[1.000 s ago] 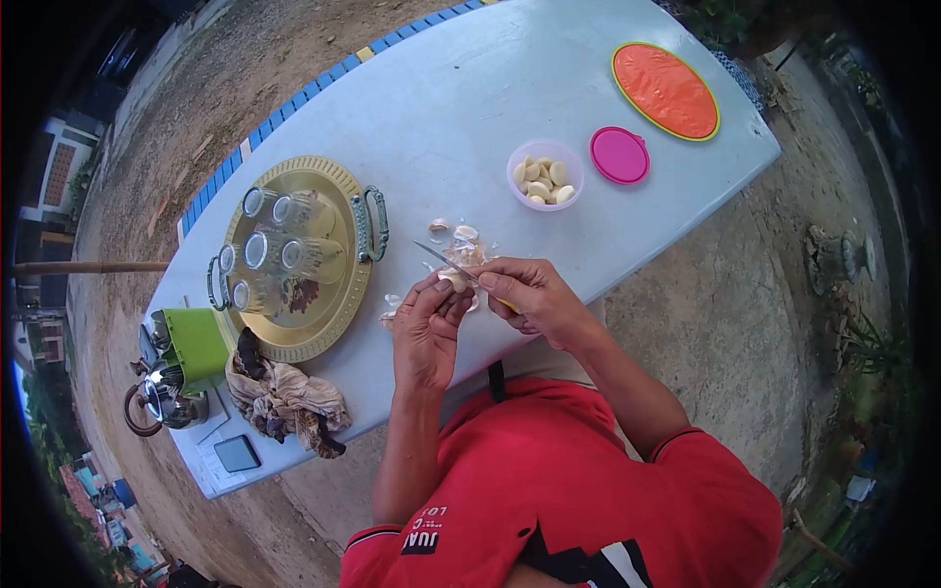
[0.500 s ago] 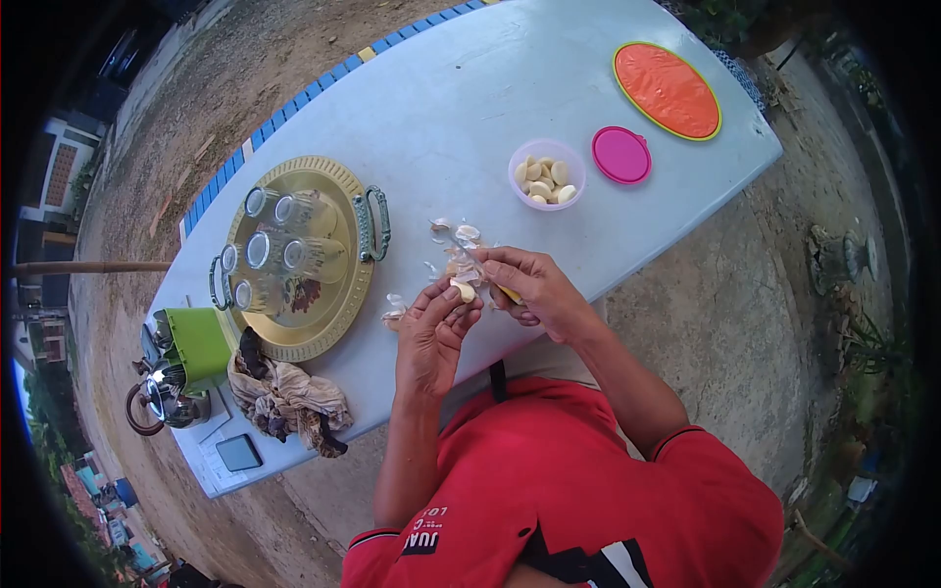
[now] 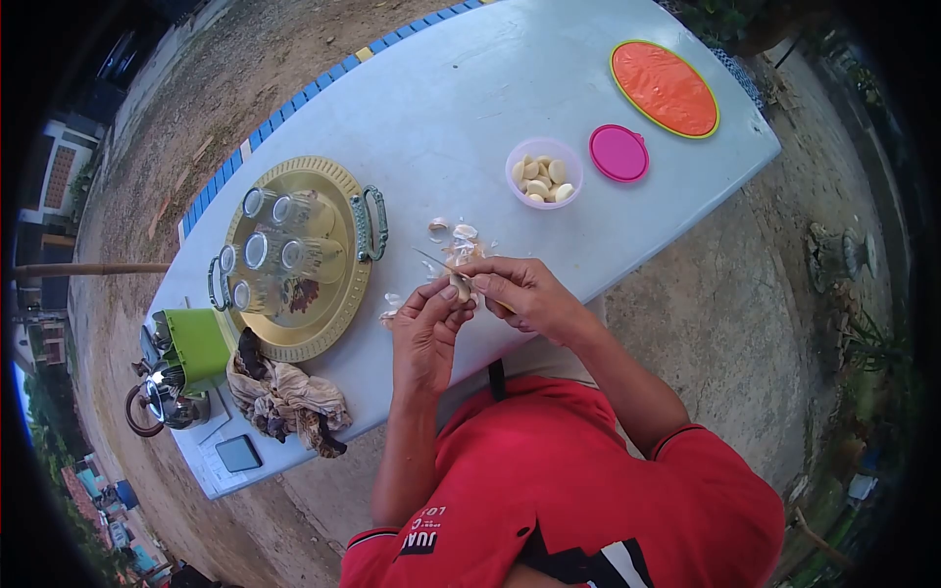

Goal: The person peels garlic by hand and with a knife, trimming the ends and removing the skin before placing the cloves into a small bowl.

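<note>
Between the fingertips of my left hand (image 3: 428, 328) is a garlic clove (image 3: 461, 287), pinched over the table's near edge. My right hand (image 3: 529, 299) grips a small knife (image 3: 432, 258) with a yellowish handle, and its thin blade reaches left across the clove. Papery garlic skins (image 3: 465, 235) lie scattered on the table just beyond my fingers. Farther off, a translucent pinkish bowl (image 3: 515, 184) holds several peeled cloves.
A gold tray (image 3: 348, 294) with upturned glasses (image 3: 265, 250) stands to the left. Around it are a crumpled cloth (image 3: 289, 392), green container (image 3: 196, 343), kettle (image 3: 162, 397) and phone (image 3: 238, 453). A pink lid (image 3: 619, 154) and an orange oval mat (image 3: 665, 88) lie at the right.
The knife blade has come up into view across the clove, and my right hand has shifted slightly left. The clove has turned in my left fingers.
</note>
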A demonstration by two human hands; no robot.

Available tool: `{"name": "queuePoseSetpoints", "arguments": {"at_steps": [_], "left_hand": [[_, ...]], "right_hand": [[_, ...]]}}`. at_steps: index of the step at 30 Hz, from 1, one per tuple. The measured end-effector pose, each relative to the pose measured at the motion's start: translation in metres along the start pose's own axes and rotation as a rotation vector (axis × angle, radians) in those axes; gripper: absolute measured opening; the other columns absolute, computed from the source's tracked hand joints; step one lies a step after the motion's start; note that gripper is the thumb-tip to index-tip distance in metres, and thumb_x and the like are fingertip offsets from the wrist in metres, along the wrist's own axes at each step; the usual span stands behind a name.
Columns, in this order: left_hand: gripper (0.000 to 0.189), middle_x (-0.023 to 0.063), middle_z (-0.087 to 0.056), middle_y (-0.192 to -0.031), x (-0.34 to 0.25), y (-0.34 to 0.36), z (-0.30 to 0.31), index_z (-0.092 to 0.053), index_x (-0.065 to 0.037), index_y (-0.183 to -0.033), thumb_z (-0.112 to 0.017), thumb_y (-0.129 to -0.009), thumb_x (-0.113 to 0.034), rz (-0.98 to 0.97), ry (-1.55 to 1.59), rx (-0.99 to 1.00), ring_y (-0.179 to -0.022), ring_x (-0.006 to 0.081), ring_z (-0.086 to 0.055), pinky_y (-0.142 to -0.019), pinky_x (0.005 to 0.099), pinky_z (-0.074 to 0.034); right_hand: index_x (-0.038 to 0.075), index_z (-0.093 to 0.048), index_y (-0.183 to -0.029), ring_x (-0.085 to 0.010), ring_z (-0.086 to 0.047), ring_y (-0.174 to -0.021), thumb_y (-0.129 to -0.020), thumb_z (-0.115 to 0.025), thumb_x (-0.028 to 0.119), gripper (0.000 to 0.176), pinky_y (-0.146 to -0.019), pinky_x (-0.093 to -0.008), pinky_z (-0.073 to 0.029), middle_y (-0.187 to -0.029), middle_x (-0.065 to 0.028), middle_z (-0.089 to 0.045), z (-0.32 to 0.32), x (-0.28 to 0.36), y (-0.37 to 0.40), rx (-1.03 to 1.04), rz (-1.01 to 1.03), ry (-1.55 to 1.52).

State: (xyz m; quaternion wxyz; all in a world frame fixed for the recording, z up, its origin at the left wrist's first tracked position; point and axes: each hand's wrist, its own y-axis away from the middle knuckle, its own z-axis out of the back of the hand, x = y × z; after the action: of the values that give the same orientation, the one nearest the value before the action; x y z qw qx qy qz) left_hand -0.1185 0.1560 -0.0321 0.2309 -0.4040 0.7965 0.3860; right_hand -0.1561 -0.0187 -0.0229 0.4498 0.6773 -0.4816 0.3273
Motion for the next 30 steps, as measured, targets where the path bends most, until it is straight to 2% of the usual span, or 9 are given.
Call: {"name": "queuePoseSetpoints", "arguments": {"at_steps": [8,10,11,13,17,19,22,25,30], "left_hand": [[0.026,0.0138,-0.069,-0.096,-0.001,0.000,0.005,-0.060,0.006,-0.115,-0.063,-0.093,-0.007,0.027,0.004,0.039,-0.083,0.0209,-0.069,-0.075,0.0294,-0.056],[0.026,0.0139,-0.069,-0.097,-0.001,0.002,0.001,-0.060,0.006,-0.116,-0.062,-0.093,-0.007,0.031,0.010,0.020,-0.084,0.0211,-0.069,-0.075,0.0292,-0.056],[0.026,0.0141,-0.068,-0.098,-0.002,0.003,-0.001,-0.059,0.006,-0.116,-0.061,-0.094,-0.007,0.034,0.017,0.001,-0.084,0.0213,-0.069,-0.075,0.0291,-0.057],[0.027,0.0141,-0.068,-0.099,-0.002,0.002,-0.003,-0.058,0.006,-0.118,-0.061,-0.094,-0.007,0.037,0.023,-0.002,-0.085,0.0213,-0.069,-0.075,0.0287,-0.057],[0.037,0.0130,-0.066,-0.107,0.001,0.001,0.001,-0.052,0.003,-0.128,-0.060,-0.095,-0.012,0.022,-0.012,0.012,-0.089,0.0173,-0.067,-0.078,0.0259,-0.055],[0.035,0.0140,-0.067,-0.105,0.000,0.001,0.000,-0.052,0.004,-0.127,-0.059,-0.095,-0.009,0.015,0.032,0.013,-0.087,0.0186,-0.068,-0.076,0.0268,-0.056],[0.034,0.0153,-0.067,-0.104,-0.002,0.002,-0.001,-0.052,0.004,-0.127,-0.058,-0.095,-0.005,-0.010,0.083,0.015,-0.086,0.0194,-0.068,-0.074,0.0276,-0.057],[0.034,0.0157,-0.067,-0.106,-0.004,0.004,-0.004,-0.051,0.004,-0.128,-0.056,-0.095,-0.004,-0.029,0.087,0.010,-0.087,0.0187,-0.067,-0.076,0.0273,-0.057],[0.034,0.0154,-0.066,-0.108,-0.003,0.003,-0.004,-0.051,0.004,-0.128,-0.057,-0.095,-0.004,-0.012,0.092,-0.002,-0.087,0.0180,-0.067,-0.077,0.0270,-0.057]], "right_hand": [[0.006,-0.063,-0.126,-0.0006,-0.033,-0.047,-0.101,-0.057,0.028,0.034,-0.039,-0.0189,-0.022,-0.065,0.0037,-0.049,0.009,0.002,0.001,-0.059,-0.183,-0.307],[0.006,-0.063,-0.127,-0.0008,-0.034,-0.047,-0.101,-0.057,0.028,0.035,-0.039,-0.0189,-0.023,-0.066,0.0024,-0.052,0.009,0.003,-0.001,-0.147,-0.143,-0.212],[0.006,-0.063,-0.127,-0.0008,-0.034,-0.047,-0.101,-0.057,0.028,0.035,-0.039,-0.0189,-0.023,-0.066,0.0024,-0.052,0.009,0.003,0.000,-0.148,-0.143,-0.213],[0.002,-0.064,-0.125,-0.0023,-0.039,-0.052,-0.101,-0.054,0.027,0.036,-0.043,-0.0190,-0.029,-0.067,0.0017,-0.051,0.007,0.005,0.001,-0.143,-0.082,0.012],[0.002,-0.061,-0.129,-0.0022,-0.040,-0.049,-0.100,-0.057,0.027,0.038,-0.041,-0.0200,-0.028,-0.070,-0.0009,-0.057,0.007,-0.008,-0.004,-0.152,-0.023,0.085],[-0.001,-0.059,-0.126,-0.0032,-0.043,-0.051,-0.099,-0.059,0.026,0.038,-0.043,-0.0200,-0.031,-0.072,-0.0026,-0.060,0.007,-0.014,-0.008,-0.172,0.076,0.231],[-0.002,-0.059,-0.121,-0.0040,-0.045,-0.054,-0.098,-0.062,0.025,0.036,-0.046,-0.0203,-0.034,-0.072,-0.0036,-0.062,0.000,-0.013,-0.005,-0.275,0.038,0.163],[-0.003,-0.060,-0.116,-0.0041,-0.048,-0.057,-0.097,-0.063,0.025,0.033,-0.047,-0.0209,-0.035,-0.072,-0.0037,-0.062,0.001,-0.009,-0.004,-0.261,-0.013,0.172],[-0.003,-0.059,-0.119,-0.0047,-0.050,-0.058,-0.097,-0.063,0.025,0.036,-0.049,-0.0215,-0.036,-0.073,-0.0036,-0.063,-0.001,-0.004,-0.004,-0.221,0.022,0.215]]}}
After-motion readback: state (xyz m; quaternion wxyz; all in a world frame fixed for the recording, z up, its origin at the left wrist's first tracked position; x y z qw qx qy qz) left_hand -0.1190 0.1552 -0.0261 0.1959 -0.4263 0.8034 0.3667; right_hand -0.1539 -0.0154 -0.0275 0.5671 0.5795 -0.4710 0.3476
